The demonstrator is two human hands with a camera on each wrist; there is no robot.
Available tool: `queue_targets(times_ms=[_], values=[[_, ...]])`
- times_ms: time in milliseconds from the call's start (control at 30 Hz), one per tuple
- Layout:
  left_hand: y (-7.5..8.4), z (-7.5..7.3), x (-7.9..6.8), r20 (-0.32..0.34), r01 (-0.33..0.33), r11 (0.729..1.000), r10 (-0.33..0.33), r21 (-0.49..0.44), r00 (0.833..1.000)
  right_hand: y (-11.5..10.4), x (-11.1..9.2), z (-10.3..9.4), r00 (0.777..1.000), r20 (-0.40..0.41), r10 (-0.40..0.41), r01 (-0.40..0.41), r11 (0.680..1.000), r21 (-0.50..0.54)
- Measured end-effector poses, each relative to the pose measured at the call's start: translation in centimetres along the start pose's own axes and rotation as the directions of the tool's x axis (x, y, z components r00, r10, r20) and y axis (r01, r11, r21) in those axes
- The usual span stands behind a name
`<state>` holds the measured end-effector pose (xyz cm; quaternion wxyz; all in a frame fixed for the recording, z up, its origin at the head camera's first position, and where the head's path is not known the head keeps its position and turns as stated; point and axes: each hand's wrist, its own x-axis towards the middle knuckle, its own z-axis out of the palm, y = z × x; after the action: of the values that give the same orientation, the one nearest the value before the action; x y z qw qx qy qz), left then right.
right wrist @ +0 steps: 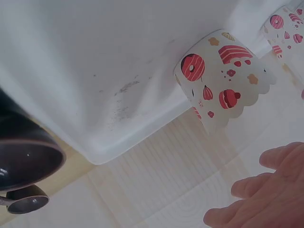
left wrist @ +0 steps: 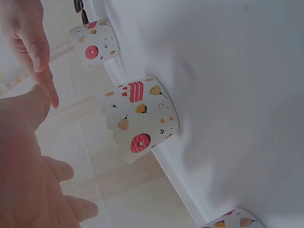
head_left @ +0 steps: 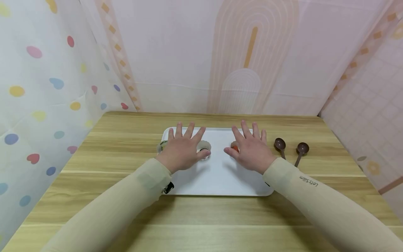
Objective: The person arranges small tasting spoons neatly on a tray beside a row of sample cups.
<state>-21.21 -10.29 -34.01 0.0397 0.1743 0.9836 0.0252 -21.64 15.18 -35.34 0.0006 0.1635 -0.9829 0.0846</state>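
Observation:
Both hands hover over a white tray [head_left: 217, 178] with their fingers spread, holding nothing. My left hand [head_left: 182, 151] is above the tray's left part, close to two scalloped paper baking cups; it partly covers the left cup [head_left: 160, 146] and the middle cup [head_left: 205, 144]. My right hand [head_left: 254, 151] partly hides the right cup [head_left: 233, 144], where something orange-red shows. In the left wrist view the middle cup [left wrist: 140, 118] stands upright, printed with cakes and doughnuts. The right wrist view has the right cup [right wrist: 223, 78] beyond the fingers [right wrist: 254, 183], apart from them.
Two dark brown scoops, a nearer one [head_left: 280, 144] and a farther-right one [head_left: 303, 148], lie right of the tray on the wooden table [head_left: 220, 220]. A patterned curtain [head_left: 176, 56] hangs behind the table, and a dotted one [head_left: 47, 77] at the left.

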Motion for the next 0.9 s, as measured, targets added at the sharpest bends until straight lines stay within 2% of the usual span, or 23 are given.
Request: queue_targets(times_ms=[300,600,900], values=[[-0.7,-0.1,-0.3,-0.019,0.007,1.0,-0.007,-0.017,1.0,0.2,-0.1,-0.2,1.0,0.01,0.001,-0.001,1.0,-0.007],[-1.9,0.0,-0.7,-0.042,0.006,1.0,-0.007,-0.016,0.999,0.8,-0.8,-0.5,1.0,0.019,0.01,-0.01,1.0,0.006],[-3.6,0.1,-1.1,-0.035,0.014,0.999,-0.015,-0.041,0.999,1.6,-1.1,-0.5,1.0,0.01,0.018,-0.018,1.0,0.011]])
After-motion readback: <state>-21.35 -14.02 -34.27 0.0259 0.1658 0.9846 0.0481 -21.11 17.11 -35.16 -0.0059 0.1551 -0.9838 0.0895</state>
